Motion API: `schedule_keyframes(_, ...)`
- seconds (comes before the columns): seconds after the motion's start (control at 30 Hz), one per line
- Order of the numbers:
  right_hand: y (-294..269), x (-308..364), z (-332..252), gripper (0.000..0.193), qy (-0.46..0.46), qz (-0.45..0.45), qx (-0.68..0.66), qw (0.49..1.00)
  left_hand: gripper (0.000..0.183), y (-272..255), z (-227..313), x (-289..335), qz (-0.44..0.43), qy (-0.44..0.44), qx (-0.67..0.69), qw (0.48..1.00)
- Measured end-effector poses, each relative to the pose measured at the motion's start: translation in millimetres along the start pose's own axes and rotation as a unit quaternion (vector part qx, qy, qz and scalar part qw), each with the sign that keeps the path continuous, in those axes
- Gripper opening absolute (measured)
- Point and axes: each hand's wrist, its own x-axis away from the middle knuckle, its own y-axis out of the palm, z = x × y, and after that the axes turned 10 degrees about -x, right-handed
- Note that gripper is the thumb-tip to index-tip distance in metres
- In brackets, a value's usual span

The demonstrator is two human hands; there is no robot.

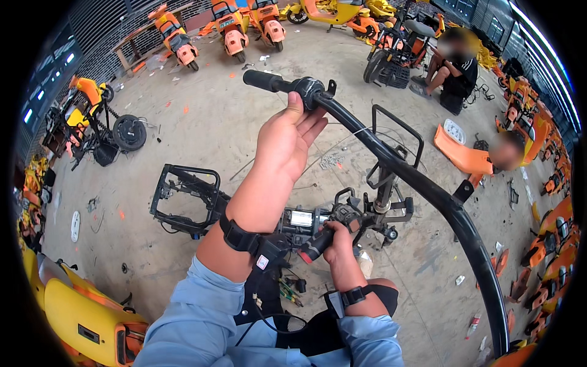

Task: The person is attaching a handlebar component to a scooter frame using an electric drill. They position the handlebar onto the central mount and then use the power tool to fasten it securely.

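The left hand, toward twelve o'clock, grasped the handlebar near its grip, thumb on the near side; the bar ran round to four o'clock. The right hand, at five, was clenched on a power tool over the stripped scooter frame. The step was judged to be handlebar work; the next move appeared to call for steadying the bar while the tool was aligned.
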Motion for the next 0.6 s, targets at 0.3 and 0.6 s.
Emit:
schedule_keyframes(0.3,5.5,6.3,-6.9,0.019,0.021,0.005,-0.047,0.999,0.038,-18.1,-5.8,-35.2,-0.078,0.032,0.086,0.993)
schedule_keyframes(0.6,7.5,20.3,-19.9,0.016,-0.024,0.035,-0.074,0.996,0.039,-19.6,-12.8,-33.1,-0.059,0.101,0.011,0.993)
